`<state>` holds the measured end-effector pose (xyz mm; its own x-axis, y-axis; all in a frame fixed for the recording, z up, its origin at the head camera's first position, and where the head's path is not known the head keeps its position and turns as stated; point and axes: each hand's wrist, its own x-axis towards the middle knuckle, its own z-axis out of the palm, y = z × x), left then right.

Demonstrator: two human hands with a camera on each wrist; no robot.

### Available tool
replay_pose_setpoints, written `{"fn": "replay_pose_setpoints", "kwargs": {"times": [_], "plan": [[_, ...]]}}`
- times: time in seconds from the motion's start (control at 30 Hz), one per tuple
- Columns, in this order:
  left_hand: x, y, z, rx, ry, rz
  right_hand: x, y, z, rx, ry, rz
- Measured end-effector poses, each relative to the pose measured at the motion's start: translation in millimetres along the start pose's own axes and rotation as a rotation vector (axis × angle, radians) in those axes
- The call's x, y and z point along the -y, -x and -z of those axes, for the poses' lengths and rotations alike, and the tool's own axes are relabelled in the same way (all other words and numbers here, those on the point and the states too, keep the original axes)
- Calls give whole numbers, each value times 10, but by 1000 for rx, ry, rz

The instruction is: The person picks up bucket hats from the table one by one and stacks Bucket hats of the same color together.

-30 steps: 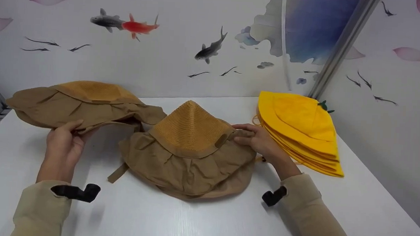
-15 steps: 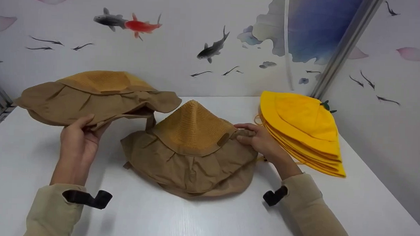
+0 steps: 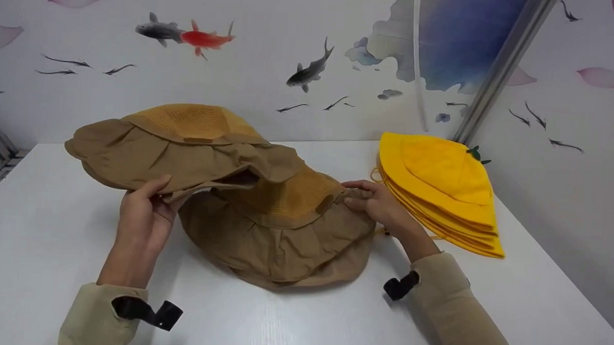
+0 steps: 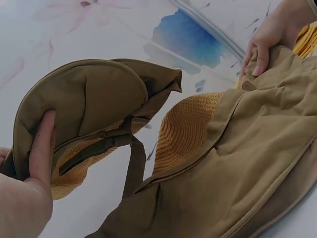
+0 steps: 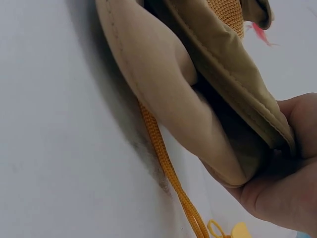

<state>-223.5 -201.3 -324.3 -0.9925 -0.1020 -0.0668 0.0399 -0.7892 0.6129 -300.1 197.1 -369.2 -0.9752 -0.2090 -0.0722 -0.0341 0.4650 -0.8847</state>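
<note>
My left hand [image 3: 146, 215] pinches the brim of a brown sun hat [image 3: 134, 159] with a tan mesh crown, holding it raised above the table. Its right end overlaps the crown of a second brown sun hat [image 3: 278, 250], which lies on the table. A fabric strap [image 4: 133, 168] hangs from the raised hat in the left wrist view. At the second hat's right edge, my right hand [image 3: 385, 208] pinches the brim between thumb and fingers. The right wrist view shows the layered brim [image 5: 163, 79] reaching into that grip, with an orange cord [image 5: 166, 158] below it.
A stack of yellow hats [image 3: 439, 177] stands at the right, close beside my right hand, a green trim on top. The white table [image 3: 291, 325] ends at a printed wall [image 3: 228, 98] behind and another wall on the right.
My left hand has carried the raised hat up and to the right, over the second hat's crown. My right hand has kept its hold in the same place.
</note>
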Motion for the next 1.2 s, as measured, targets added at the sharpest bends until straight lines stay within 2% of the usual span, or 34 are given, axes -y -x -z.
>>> {"fn": "replay_pose_setpoints", "kwargs": {"times": [0.13,0.37,0.53,0.63,0.93,1.0,1.2], "plan": [[99,75,-86,8,-74,-5,-5,-8,8,8,-22,-7],[303,218,-224,39,-179,33,-4,-24,32,41,-25,-54],[451,280,-312,64,-196,67,3,-38,57,49,-74,-113],[541,315,-346,76,-197,82,-9,-40,76,60,-126,-121],[776,443,-409,77,-180,124,-8,10,125,107,-173,-52],[833,456,-410,74,-178,129,-6,14,129,112,-215,-56],[998,458,-377,74,-191,146,-9,-4,129,158,-399,-142]]}}
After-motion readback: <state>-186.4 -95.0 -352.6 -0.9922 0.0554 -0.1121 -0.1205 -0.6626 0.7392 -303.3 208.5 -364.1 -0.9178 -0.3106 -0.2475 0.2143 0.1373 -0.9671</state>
